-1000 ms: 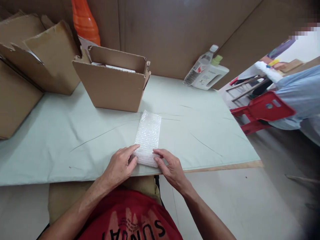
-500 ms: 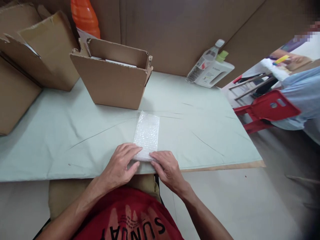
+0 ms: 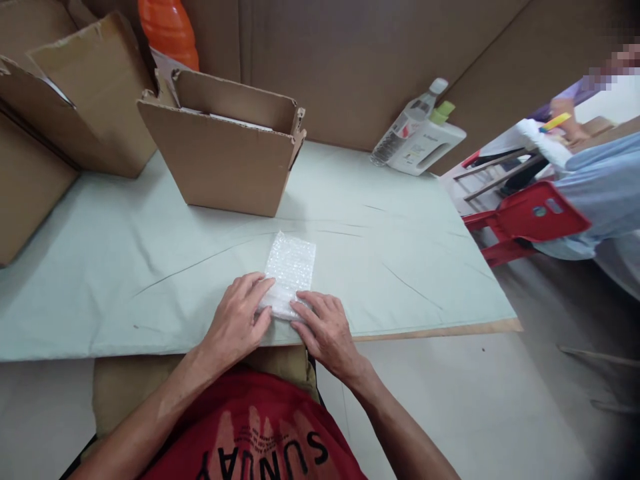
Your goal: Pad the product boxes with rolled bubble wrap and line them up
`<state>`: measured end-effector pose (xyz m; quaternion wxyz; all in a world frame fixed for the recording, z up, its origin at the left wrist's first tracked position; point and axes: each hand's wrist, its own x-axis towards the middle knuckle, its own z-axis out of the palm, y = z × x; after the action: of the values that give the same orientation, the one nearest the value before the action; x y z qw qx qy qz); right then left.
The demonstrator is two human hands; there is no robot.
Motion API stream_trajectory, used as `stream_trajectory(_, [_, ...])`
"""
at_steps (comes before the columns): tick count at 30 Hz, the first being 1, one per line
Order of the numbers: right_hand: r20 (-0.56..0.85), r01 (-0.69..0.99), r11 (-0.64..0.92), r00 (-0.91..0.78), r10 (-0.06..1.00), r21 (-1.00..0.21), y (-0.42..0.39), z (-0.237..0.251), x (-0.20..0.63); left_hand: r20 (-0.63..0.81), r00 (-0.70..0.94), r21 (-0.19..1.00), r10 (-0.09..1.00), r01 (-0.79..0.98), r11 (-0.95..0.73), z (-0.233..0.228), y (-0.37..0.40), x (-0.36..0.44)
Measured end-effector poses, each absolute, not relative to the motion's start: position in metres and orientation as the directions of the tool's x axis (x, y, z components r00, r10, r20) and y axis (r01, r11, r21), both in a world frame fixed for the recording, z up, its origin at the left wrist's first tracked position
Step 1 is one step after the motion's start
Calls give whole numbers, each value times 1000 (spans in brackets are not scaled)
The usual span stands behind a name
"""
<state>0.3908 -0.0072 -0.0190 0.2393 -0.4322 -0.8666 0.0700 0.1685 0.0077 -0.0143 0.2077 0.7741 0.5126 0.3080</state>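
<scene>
Beyond the hands [image 3: 280, 323] and bubble wrap [image 3: 290, 270], open cardboard box [image 3: 223, 150]

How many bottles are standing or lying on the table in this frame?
3: an orange bottle behind the open cardboard box, and a clear bottle leaning beside a white jug at the far right. Others may be hidden behind boxes.

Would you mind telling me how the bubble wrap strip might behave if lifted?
The bubble wrap strip would probably flop, being thin sheet lying flat on the table. It looks light. The part rolled under both hands may spring open.
</scene>
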Motion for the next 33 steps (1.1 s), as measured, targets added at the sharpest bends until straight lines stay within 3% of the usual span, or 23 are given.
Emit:
stream_trajectory(4, [337, 638, 579, -472, 815, -507, -3, -15, 392, 293, 403, 688, 867, 541, -484, -10, -6, 155])
stream_trajectory(6, [255, 619, 484, -425, 869, -618, -3, -13, 394, 253, 386, 720, 887, 536, -440, -11, -7, 153])
stream_trajectory(8, [217, 628, 420, -376, 901, -655, -4, -13, 395, 197, 326, 739, 925, 570, -359, -14, -3, 154])
stream_trajectory(13, [422, 757, 491, -312, 852, -432, -9, -13, 392, 194, 231, 629, 953, 716, -302, -19, 16, 169])
stream_trajectory(15, [403, 755, 547, -402, 822, -362, -8, -14, 390, 186, 202, 593, 962, 757, -274, -18, 20, 172])
stream_trajectory(17, [363, 732, 591, -478, 800, -339, -6, -16, 389, 154, 152, 646, 976, 733, -216, -17, 17, 172])
stream_trajectory(20, [378, 721, 544, -403, 833, -429, 1, -20, 387, 29, 19, 857, 999, 515, -34, -15, 5, 168])
stream_trajectory(23, [325, 656, 396, -235, 916, -643, 4, -19, 382, -176, -51, 977, 983, 111, 181, -14, -9, 168])
stream_trajectory(25, [215, 557, 292, -201, 956, -778, 1, -16, 374, -269, -17, 956, 963, -123, 265, -14, -15, 171])
stream_trajectory(28, [99, 427, 193, -233, 968, -884, -5, -14, 363, -344, 14, 898, 939, -286, 333, -14, -16, 177])
stream_trajectory(33, [217, 400, 242, -108, 970, -884, -8, -16, 364, -416, -8, 806, 910, -467, 364, -12, -14, 181])
